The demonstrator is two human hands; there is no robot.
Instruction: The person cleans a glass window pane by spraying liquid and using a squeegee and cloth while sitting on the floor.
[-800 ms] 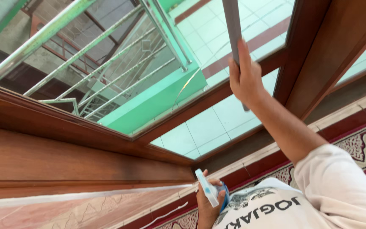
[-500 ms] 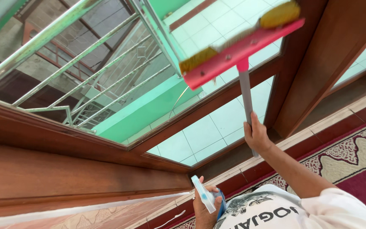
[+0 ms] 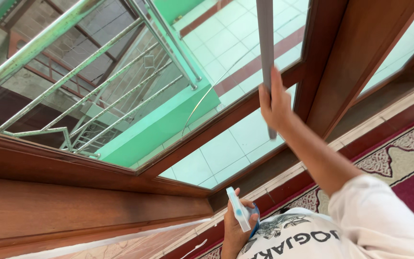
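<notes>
at window, 1 pole (image 3: 266,43), 1 bottle (image 3: 238,209)

Under you the floor carries a patterned carpet (image 3: 403,158), maroon with cream ornamental motifs, filling the lower right of your view. Just beside the carpet's edge a strip of pale floor tile (image 3: 360,132) runs along the foot of the wooden window frame (image 3: 245,108). Through the glass you see a second floor of large light tiles (image 3: 226,148) crossed by a reddish band, with a green ledge (image 3: 164,122) beside it.
</notes>
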